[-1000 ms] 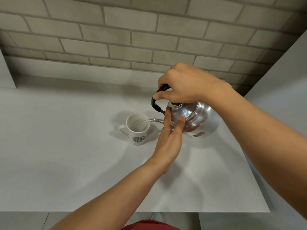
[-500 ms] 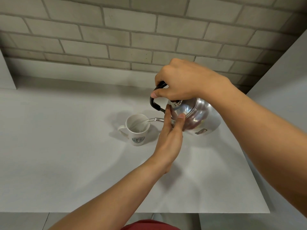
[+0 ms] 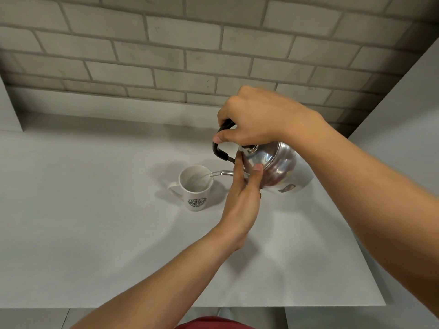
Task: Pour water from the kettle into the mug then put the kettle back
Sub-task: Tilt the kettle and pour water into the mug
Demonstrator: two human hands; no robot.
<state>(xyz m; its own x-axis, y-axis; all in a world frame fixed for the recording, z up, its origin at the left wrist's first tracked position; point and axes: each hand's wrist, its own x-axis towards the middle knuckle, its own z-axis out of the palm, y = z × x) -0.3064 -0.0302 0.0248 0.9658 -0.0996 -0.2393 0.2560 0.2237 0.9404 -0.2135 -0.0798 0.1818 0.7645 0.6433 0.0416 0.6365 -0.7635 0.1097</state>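
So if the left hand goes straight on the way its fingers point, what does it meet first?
The left hand already touches the steel kettle at the lid edge, so it meets the kettle's lid at once. Past that sits the black handle, though depth is hard to judge.

A pale grey worktop (image 3: 95, 233) fills most of the view, smooth and matte, with soft shadows falling across its middle. Its near edge runs across the bottom of the view and ends in a sharp near-right corner. Along the far edge rises a low, plain grey upstand (image 3: 107, 110), and above that stands a wall of grey-beige bricks (image 3: 166, 55) laid in staggered courses with darker joints. A flat grey panel (image 3: 403, 119) closes off the right side, and a narrower grey panel (image 3: 9, 110) stands at the far-left corner. Below the near edge, a strip of red cloth (image 3: 213, 324) shows.
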